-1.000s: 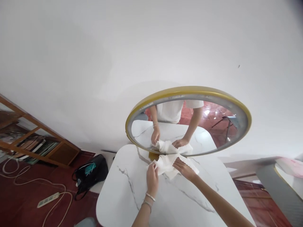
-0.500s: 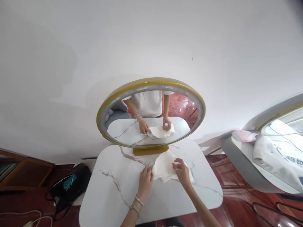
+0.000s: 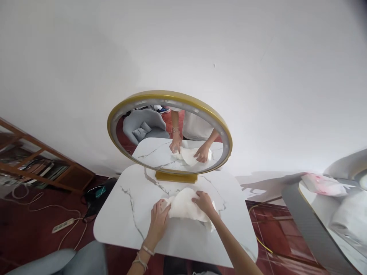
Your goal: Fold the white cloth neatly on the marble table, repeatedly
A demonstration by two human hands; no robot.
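Note:
A thin white tissue (image 3: 185,206), creased and partly folded, lies on the white marble-patterned table (image 3: 123,225). At the tissue's left end, my left hand (image 3: 160,214) has its fingers curled round a bunched part. My right hand (image 3: 204,202) has its fingers bent onto the upper right of the tissue, thumb and fingertips close together on it. Part of the right end is covered by that hand and forearm. Behind the tissue stands a round gold-rimmed mirror (image 3: 172,94) on a gold base (image 3: 175,178), reflecting both hands and the tissue.
At right, another table (image 3: 304,221) carries a pink-and-white soft pack (image 3: 323,185) and white cloth (image 3: 351,214). On the left are a wooden shelf (image 3: 80,179), a black bag (image 3: 106,194), a power strip (image 3: 63,225) with cables and a grey chair (image 3: 88,258).
The view has turned left, showing more shelf and a chair. The tissue's left end is now bunched in my left hand; my right hand has shifted to the tissue's upper edge.

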